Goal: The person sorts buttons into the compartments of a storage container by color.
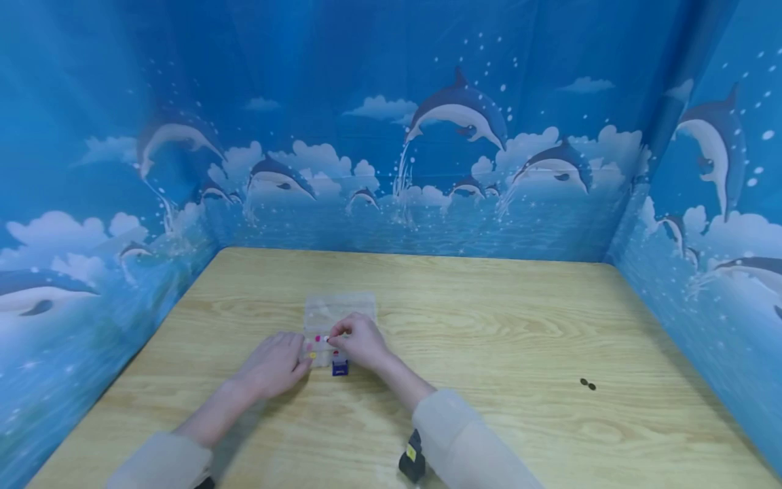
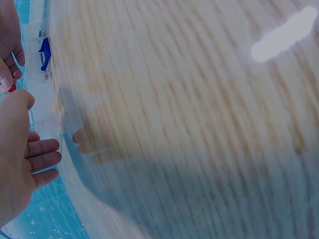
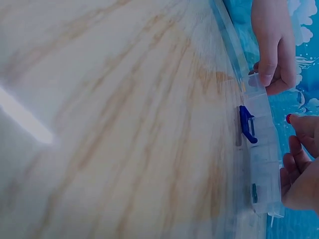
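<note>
A clear compartment box (image 1: 322,363) lies on the table, its lid (image 1: 339,309) laid back away from me. Its blue latch (image 1: 340,368) shows at the front; inside are small pink, white, yellow and red pieces. My left hand (image 1: 275,365) holds the box's left end, the thumb by the near corner and the other fingers at the end (image 2: 42,158). Above the compartments, my right hand (image 1: 362,343) pinches a small red round piece (image 3: 289,118) between thumb and index finger. The palm side of the left hand shows in the left wrist view.
Two small dark oval pieces (image 1: 588,384) lie on the wooden table (image 1: 489,326) far to the right. A black device (image 1: 412,462) is by the right sleeve (image 1: 464,435). Blue dolphin-print curtains (image 1: 366,224) stand around the table's back and sides.
</note>
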`<action>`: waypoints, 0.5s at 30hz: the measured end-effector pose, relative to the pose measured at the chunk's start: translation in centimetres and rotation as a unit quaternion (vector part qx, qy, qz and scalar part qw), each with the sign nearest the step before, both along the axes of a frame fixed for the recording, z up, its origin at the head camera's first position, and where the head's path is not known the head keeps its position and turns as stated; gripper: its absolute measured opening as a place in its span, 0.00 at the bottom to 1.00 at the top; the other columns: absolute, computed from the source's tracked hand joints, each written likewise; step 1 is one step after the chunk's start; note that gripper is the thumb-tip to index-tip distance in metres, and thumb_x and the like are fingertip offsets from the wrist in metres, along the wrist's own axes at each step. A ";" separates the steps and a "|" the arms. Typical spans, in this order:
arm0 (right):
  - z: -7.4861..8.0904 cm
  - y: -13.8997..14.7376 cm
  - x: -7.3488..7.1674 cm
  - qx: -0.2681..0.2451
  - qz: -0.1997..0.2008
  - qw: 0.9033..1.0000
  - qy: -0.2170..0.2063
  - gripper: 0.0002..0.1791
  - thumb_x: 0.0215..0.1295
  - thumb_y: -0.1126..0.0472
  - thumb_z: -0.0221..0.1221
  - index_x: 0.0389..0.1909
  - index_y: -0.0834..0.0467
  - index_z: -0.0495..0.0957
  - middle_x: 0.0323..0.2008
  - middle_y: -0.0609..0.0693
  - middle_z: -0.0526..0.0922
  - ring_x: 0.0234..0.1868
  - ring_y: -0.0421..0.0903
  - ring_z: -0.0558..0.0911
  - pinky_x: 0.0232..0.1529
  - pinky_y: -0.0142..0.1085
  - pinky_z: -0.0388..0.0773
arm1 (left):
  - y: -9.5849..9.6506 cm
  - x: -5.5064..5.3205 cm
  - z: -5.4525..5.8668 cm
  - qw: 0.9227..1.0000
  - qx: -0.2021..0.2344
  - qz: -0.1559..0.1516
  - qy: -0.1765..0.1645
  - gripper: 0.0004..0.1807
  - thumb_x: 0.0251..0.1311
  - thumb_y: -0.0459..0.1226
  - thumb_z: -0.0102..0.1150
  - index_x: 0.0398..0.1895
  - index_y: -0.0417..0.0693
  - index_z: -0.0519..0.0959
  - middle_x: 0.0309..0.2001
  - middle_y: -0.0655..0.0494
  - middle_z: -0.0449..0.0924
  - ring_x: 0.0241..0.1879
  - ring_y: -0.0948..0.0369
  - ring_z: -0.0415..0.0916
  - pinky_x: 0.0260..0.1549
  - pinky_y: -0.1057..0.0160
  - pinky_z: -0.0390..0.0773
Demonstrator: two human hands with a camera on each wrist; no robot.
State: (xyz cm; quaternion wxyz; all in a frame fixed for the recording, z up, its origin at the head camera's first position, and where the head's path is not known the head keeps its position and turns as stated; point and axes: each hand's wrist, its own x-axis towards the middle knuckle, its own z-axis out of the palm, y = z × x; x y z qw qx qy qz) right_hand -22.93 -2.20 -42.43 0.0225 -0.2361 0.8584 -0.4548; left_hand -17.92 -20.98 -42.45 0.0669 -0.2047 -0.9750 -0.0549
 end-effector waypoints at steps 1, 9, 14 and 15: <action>0.0 0.0 0.0 0.002 -0.002 1.000 -0.003 0.02 0.54 0.63 0.63 0.24 0.56 0.82 0.30 0.43 0.76 0.38 0.42 0.74 0.45 0.36 0.71 | 0.0 0.0 0.0 1.000 -0.001 0.000 0.000 0.11 0.60 0.43 0.53 0.33 0.43 0.70 0.30 0.52 0.71 0.36 0.52 0.72 0.40 0.51 0.73; 0.0 0.0 0.0 0.017 -0.005 1.000 -0.012 0.02 0.55 0.62 0.63 0.27 0.56 0.83 0.30 0.43 0.74 0.37 0.41 0.73 0.44 0.37 0.72 | 0.1 0.0 0.1 1.000 -0.001 0.002 -0.004 0.11 0.60 0.43 0.53 0.32 0.43 0.69 0.29 0.53 0.70 0.35 0.52 0.71 0.39 0.52 0.73; 0.0 0.1 -0.2 0.013 -0.009 1.000 -0.012 0.03 0.56 0.63 0.63 0.29 0.57 0.84 0.31 0.44 0.77 0.38 0.42 0.75 0.46 0.38 0.73 | 0.1 0.1 0.2 1.000 -0.003 0.000 -0.001 0.12 0.60 0.43 0.53 0.32 0.43 0.70 0.30 0.52 0.71 0.37 0.51 0.72 0.42 0.50 0.73; 0.0 0.2 -0.2 0.011 -0.010 1.000 -0.015 0.03 0.56 0.63 0.63 0.30 0.57 0.84 0.32 0.45 0.77 0.39 0.42 0.75 0.46 0.38 0.73 | 0.1 0.1 0.2 1.000 -0.004 -0.001 0.000 0.12 0.60 0.43 0.53 0.33 0.43 0.70 0.30 0.52 0.71 0.37 0.51 0.72 0.42 0.50 0.73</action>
